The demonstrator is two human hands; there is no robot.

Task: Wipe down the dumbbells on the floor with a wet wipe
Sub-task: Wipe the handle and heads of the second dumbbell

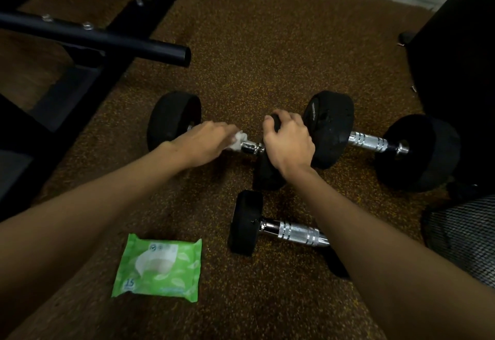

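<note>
Chrome and black rubber fill the head view: three dumbbells lie on the brown speckled carpet floor (254,53). My left hand (203,142) is closed around a crumpled white wet wipe (237,141), pressing it onto the knurled chrome handle of the left black-ended dumbbell (174,121); only a short stretch of that handle shows between my two hands. My right hand (288,141) is curled in a steadying grip over the top of this dumbbell's near black end, fingers wrapped over its rim, holding nothing else. Just beside it, to the right, lies a larger black dumbbell with a banded chrome handle (372,142), its near end touching or nearly touching the back of my right hand; I cannot tell which. Nearer me sits a smaller black dumbbell with a chrome handle (292,232), partly hidden under my right forearm. A green plastic pack of wet wipes (158,268) lies flat on the floor near my left forearm, well apart from the weights. A black steel tube of a gym frame (93,35) juts in from the upper left.

My worries from here: the round ends can roll on the carpet if my right-hand grip slackens, and a finger could get pinched between the two neighbouring ends. The wipe is bunched small, so it may only smear the knurling, or shred on it. My right forearm hovers over the near dumbbell and could nudge it.
</note>
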